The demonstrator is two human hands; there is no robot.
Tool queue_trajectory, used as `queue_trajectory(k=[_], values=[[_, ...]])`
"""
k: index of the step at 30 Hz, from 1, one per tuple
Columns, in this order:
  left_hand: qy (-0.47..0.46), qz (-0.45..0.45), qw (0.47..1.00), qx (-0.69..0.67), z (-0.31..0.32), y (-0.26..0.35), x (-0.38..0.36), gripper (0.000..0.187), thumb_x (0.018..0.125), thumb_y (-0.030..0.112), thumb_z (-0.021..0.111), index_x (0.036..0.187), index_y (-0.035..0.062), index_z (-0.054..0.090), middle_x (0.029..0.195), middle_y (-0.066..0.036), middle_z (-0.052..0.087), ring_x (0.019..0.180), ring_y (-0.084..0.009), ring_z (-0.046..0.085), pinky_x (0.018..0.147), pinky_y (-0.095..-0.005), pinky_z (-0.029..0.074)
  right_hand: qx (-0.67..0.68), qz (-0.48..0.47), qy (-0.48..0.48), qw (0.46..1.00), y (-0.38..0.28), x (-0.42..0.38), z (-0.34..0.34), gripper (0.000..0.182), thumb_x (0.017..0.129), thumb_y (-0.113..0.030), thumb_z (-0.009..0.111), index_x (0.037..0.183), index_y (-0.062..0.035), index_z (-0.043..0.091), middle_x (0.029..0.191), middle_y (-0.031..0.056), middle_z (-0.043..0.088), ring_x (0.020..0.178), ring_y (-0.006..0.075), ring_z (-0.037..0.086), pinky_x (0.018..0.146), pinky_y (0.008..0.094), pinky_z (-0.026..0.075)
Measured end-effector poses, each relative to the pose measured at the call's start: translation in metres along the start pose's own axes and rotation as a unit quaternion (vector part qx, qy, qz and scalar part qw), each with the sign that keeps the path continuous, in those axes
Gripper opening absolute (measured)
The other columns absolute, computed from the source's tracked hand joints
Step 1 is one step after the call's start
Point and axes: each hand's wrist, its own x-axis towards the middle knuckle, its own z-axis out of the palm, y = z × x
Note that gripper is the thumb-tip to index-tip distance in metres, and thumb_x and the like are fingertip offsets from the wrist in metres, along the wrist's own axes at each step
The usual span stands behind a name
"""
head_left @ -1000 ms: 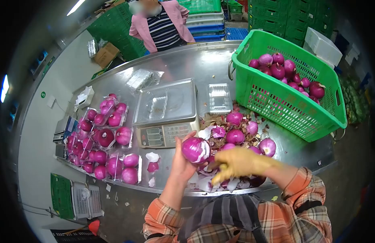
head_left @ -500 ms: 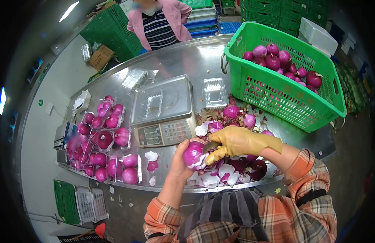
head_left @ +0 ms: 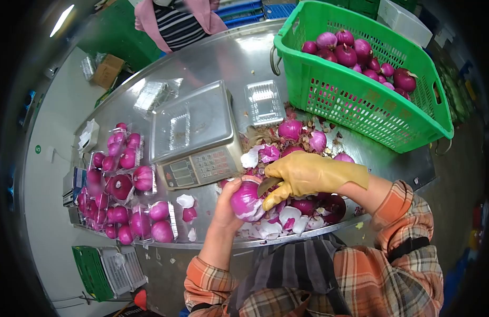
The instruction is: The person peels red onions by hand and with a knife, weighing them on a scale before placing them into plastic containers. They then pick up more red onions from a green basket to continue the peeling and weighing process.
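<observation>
My bare left hand (head_left: 226,209) is wrapped round a red onion (head_left: 246,202) whose skin is partly peeled, with pale streaks on its lower side. In a yellow rubber glove, my right hand (head_left: 302,177) grips a small knife (head_left: 268,185), its blade close against the onion's upper right side. Peeled purple and white skins (head_left: 286,219) lie on the metal table just beneath both hands. Beyond the glove, a few whole red onions (head_left: 290,129) sit among dry brown scraps.
A weighing scale (head_left: 194,138) stands left of my hands, with an empty clear tray (head_left: 264,103) behind it. Packed onions (head_left: 123,187) fill trays at the far left. A green crate (head_left: 355,100) of onions stands at the back right. Across the table is a person in pink (head_left: 181,24).
My view has shifted, so the table and crate sit higher and further left. The onion has turned in my left hand, showing more purple skin; the knife stays against it.
</observation>
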Motion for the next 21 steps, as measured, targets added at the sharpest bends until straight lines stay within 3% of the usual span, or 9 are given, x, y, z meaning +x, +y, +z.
queue_trajectory(k=[4, 7, 10, 13, 15, 19, 21], values=[[0.002, 0.003, 0.999, 0.033, 0.000, 0.003, 0.018, 0.050, 0.086, 0.037, 0.050, 0.108, -0.0068, 0.056, 0.098, -0.017, 0.063, 0.089, -0.0228, 0.063, 0.082, -0.0324, 0.051, 0.084, 0.004, -0.054, 0.995, 0.015, 0.009, 0.001, 0.055, 0.073, -0.056, 0.069, 0.087, -0.0036, 0.062, 0.082, 0.0136, 0.064, 0.080, 0.0347, 0.063, 0.065, 0.0420, 0.047], [0.003, -0.037, 0.999, 0.002, -0.009, 0.001, 0.037, 0.042, 0.088, 0.035, 0.051, 0.105, -0.0033, 0.059, 0.097, -0.013, 0.063, 0.089, -0.0190, 0.062, 0.082, -0.0303, 0.049, 0.098, 0.018, -0.087, 0.991, 0.031, 0.022, 0.001, 0.053, 0.075, -0.055, 0.068, 0.088, -0.0044, 0.063, 0.084, 0.0126, 0.065, 0.083, 0.0346, 0.063, 0.066, 0.0413, 0.048], [0.012, -0.067, 0.997, -0.032, -0.015, 0.001, 0.057, 0.039, 0.090, 0.031, 0.048, 0.105, -0.0031, 0.058, 0.098, -0.013, 0.063, 0.089, -0.0189, 0.062, 0.082, -0.0305, 0.048, 0.131, 0.020, -0.073, 0.989, 0.043, 0.033, 0.000, 0.047, 0.082, -0.050, 0.063, 0.090, -0.0029, 0.065, 0.082, 0.0171, 0.064, 0.078, 0.0352, 0.063, 0.067, 0.0431, 0.048], [0.031, -0.101, 0.992, -0.063, -0.024, 0.001, 0.078, 0.039, 0.092, 0.031, 0.045, 0.105, -0.0024, 0.059, 0.100, -0.013, 0.063, 0.091, -0.0194, 0.062, 0.083, -0.0312, 0.049, 0.090, 0.079, -0.106, 0.987, 0.058, 0.052, -0.001, 0.050, 0.083, -0.051, 0.062, 0.083, -0.0009, 0.062, 0.078, 0.0183, 0.063, 0.075, 0.0368, 0.063, 0.064, 0.0443, 0.048], [0.046, -0.135, 0.985, -0.093, -0.034, 0.003, 0.091, 0.039, 0.093, 0.033, 0.045, 0.105, -0.0014, 0.059, 0.101, -0.013, 0.063, 0.093, -0.0200, 0.062, 0.085, -0.0318, 0.049, 0.081, 0.065, -0.083, 0.991, 0.074, 0.061, 0.004, 0.053, 0.082, -0.054, 0.061, 0.077, -0.0009, 0.059, 0.071, 0.0181, 0.061, 0.068, 0.0396, 0.062, 0.060, 0.0467, 0.047], [0.011, -0.126, 0.973, -0.191, -0.047, -0.002, 0.106, 0.047, 0.091, 0.039, 0.049, 0.121, 0.0025, 0.048, 0.113, -0.015, 0.058, 0.101, -0.0221, 0.060, 0.088, -0.0329, 0.049, 0.066, 0.072, -0.066, 0.993, 0.097, 0.079, 0.005, 0.053, 0.081, -0.055, 0.062, 0.070, -0.0028, 0.058, 0.065, 0.0176, 0.059, 0.060, 0.0407, 0.060, 0.055, 0.0479, 0.047], [0.004, -0.101, 0.983, -0.150, -0.053, -0.002, 0.113, 0.063, 0.082, 0.044, 0.063, 0.127, 0.0042, 0.041, 0.115, -0.015, 0.056, 0.104, -0.0232, 0.059, 0.088, -0.0345, 0.049, 0.072, 0.089, -0.099, 0.988, 0.104, 0.089, 0.000, 0.053, 0.080, -0.055, 0.064, 0.067, -0.0037, 0.057, 0.065, 0.0177, 0.059, 0.059, 0.0406, 0.060, 0.054, 0.0479, 0.046]])
